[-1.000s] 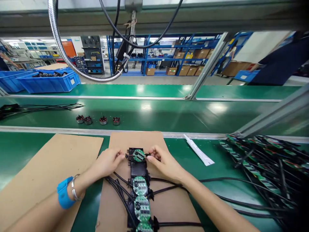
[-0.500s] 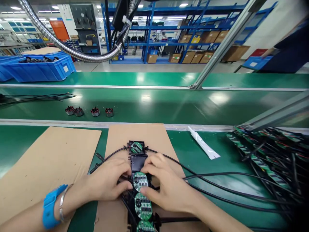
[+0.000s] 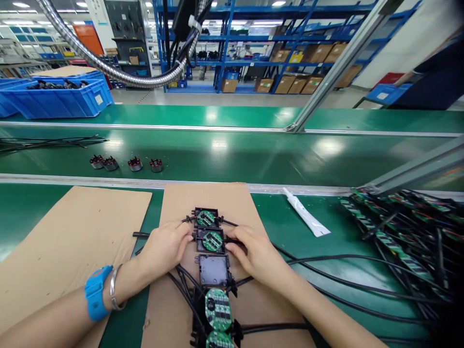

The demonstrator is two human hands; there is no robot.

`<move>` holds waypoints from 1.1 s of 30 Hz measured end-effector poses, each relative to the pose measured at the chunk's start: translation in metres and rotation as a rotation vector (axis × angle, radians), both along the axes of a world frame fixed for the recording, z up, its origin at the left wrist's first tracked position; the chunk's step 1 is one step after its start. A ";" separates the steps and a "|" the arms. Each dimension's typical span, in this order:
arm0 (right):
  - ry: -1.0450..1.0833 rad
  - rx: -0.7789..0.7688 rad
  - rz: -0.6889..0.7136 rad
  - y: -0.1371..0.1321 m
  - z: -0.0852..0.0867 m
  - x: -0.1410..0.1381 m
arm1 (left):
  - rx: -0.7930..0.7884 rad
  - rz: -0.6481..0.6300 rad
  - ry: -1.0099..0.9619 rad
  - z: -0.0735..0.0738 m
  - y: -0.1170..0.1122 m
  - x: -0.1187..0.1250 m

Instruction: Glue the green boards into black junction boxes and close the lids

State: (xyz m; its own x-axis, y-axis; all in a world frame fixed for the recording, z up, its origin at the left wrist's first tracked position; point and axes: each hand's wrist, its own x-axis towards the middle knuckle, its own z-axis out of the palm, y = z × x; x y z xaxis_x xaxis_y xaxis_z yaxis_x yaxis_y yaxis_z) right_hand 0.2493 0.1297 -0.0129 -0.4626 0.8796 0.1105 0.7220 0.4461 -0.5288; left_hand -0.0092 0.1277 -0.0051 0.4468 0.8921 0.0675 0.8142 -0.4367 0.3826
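Note:
A column of black plastic cases runs down the cardboard sheet (image 3: 232,198). The farthest case holds a round green circuit board (image 3: 206,218) with cables out both sides. Another round circuit board (image 3: 212,241) sits in the second case, between my hands. My left hand (image 3: 167,245) pinches the black cable at that case's left side. On its right side, my right hand (image 3: 255,253) pinches the other cable, mostly hidden by the fingers. The third case (image 3: 213,270) shows its bare grey floor. Nearer me lie more round boards (image 3: 218,309), the nearest cut off by the frame.
A white tube (image 3: 306,212) lies to the right, before a tangled pile of wired circuit boards (image 3: 395,237). Several small motors (image 3: 135,164) stand on the green bench behind. Another cardboard sheet (image 3: 76,241) lies left. A metal post (image 3: 337,67) slants up at right.
The round board between my hands has moved away from me, from over the third case into the second. Both hands moved slightly farther apart and now grip its cables at the sides.

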 end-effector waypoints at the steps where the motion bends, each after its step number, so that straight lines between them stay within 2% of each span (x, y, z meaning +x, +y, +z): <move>1: -0.015 0.042 0.010 -0.001 -0.001 -0.001 | 0.027 -0.007 0.035 -0.001 -0.001 -0.001; 4: 0.000 0.125 0.040 -0.014 0.009 -0.006 | 0.121 -0.079 0.042 0.006 -0.012 -0.004; 6: 0.024 0.077 0.084 -0.029 0.023 -0.011 | 0.095 -0.174 -0.058 0.016 -0.024 -0.005; 10: 0.006 -0.157 0.224 -0.059 0.040 -0.026 | -0.262 -0.381 -0.224 0.026 -0.042 -0.005; 12: 0.031 -0.176 0.236 -0.067 0.040 -0.031 | -0.378 -0.385 -0.281 0.026 -0.045 -0.004; 17: 0.048 -0.104 0.257 -0.071 0.030 -0.026 | -0.488 -0.297 -0.321 0.027 -0.039 -0.005; 21: 0.100 -0.187 0.144 -0.066 0.031 -0.007 | -0.364 -0.192 -0.284 0.028 -0.037 -0.009; 23: 0.120 -0.176 0.086 -0.061 0.032 0.003 | -0.293 -0.155 -0.269 0.026 -0.036 -0.010; 29: 0.093 -0.096 0.054 -0.052 0.024 0.029 | -0.207 -0.170 -0.313 0.019 -0.037 0.007; 33: -0.064 -0.077 0.038 -0.052 0.017 0.036 | -0.149 -0.196 -0.185 0.012 -0.038 0.016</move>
State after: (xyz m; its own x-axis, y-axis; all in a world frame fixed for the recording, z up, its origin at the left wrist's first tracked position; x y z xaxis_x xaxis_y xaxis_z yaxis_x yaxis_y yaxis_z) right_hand 0.2858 0.0772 0.0040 -0.4998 0.8660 0.0128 0.7387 0.4340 -0.5158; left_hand 0.0071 0.0896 0.0074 0.6040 0.7961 0.0382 0.6306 -0.5066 0.5880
